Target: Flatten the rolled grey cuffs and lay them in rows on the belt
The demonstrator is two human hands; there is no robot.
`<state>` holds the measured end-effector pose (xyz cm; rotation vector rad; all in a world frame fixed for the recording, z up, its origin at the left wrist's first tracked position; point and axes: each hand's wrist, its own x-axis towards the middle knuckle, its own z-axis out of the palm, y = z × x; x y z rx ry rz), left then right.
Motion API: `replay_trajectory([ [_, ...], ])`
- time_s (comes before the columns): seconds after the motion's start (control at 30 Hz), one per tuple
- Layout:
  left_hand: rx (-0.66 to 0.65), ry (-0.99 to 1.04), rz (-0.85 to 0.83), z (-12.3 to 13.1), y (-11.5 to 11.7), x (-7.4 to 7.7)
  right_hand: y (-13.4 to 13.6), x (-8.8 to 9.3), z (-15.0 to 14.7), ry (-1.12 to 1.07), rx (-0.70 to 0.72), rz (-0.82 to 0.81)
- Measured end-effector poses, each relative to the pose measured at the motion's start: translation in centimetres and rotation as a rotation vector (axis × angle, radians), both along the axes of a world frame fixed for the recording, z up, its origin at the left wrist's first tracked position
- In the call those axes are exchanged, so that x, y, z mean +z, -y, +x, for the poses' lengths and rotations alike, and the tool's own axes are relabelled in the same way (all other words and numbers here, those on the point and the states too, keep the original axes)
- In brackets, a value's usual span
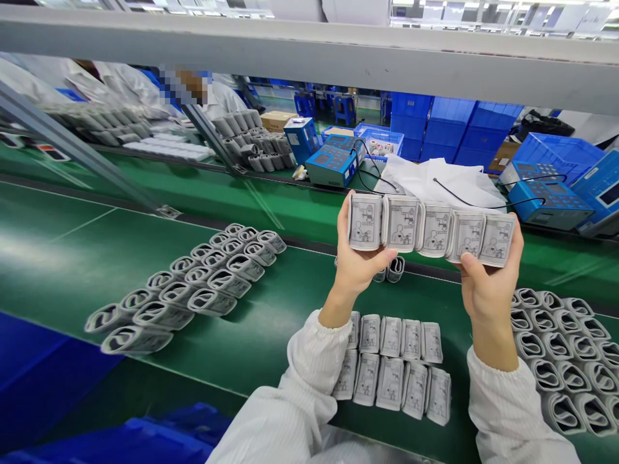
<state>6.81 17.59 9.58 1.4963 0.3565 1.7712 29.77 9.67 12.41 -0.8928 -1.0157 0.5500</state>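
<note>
Both my hands hold up a row of several rolled grey cuffs (430, 230) pressed side by side, printed faces toward me. My left hand (355, 261) clamps the left end of the row, thumb on the front. My right hand (488, 283) clamps the right end. Below them on the green belt (271, 322) lie two rows of the same cuffs (396, 370), laid flat. One or two more cuffs (393, 269) stand on the belt just behind my left hand.
Batches of rolled cuffs lie on the belt at left (193, 283) and at right (565, 348). Blue test devices (333, 161) with cables, white bags (435, 177) and blue crates (449, 129) stand beyond. A person in white (120, 84) works at far left. A grey shelf beam (309, 51) crosses overhead.
</note>
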Motion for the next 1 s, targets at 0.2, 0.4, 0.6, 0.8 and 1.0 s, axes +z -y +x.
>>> replay_trajectory([
  [0.2, 0.006, -0.043, -0.036, -0.26, -0.04, -0.11, 0.02, -0.03, 0.02, 0.016, -0.02, -0.018],
  [0.4, 0.008, -0.018, -0.093, -0.22, 0.14, 0.0, 0.04, -0.04, -0.02, 0.045, -0.033, -0.012],
  [0.6, 0.0, 0.004, -0.107, -0.12, 0.24, 0.2, 0.1, -0.11, 0.11, 0.072, -0.032, -0.023],
  [0.8, 0.009, -0.015, -0.095, -0.2, -0.14, -0.33, 0.06, -0.07, 0.13, 0.065, -0.042, -0.025],
  [1.0, 0.01, -0.024, -0.087, -0.26, -0.31, -0.48, 0.11, 0.09, 0.14, 0.074, -0.047, -0.034],
])
